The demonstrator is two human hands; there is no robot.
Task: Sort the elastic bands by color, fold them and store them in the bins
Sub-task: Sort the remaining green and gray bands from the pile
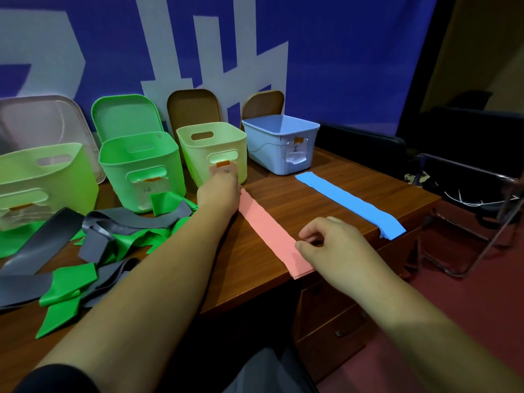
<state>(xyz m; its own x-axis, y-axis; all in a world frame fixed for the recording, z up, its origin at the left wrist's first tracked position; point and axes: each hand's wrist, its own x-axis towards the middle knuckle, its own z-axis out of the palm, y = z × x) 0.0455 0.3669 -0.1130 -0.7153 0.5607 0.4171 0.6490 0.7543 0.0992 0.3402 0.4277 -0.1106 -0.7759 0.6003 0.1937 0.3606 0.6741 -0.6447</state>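
Counted four open bins in a row at the back of the wooden table: a lime bin, a green bin, a pale yellow bin and a light blue bin. Counted four lids propped behind them: a clear lid, a green lid, a brown lid and a second brown lid. Saw one tangled pile of green and grey bands before the two left bins, one pink band mid-table, one stack of blue bands further right.

Could not count the bands in the pile, nor the layers in the blue stack. Lost the lime bin's left side to the frame edge. Found the left hand at the pink band's far end, just before the pale yellow bin, fingers hidden under it; could not tell whether gripping or pressing. Found the right hand pinching that band's edge between thumb and forefinger near the table's front edge. Could not read the paper labels.

Noted smooth plastic bins with rounded corners and slot handles, and thin, flat, rubbery strips, the pink and blue laid straight and slantwise.
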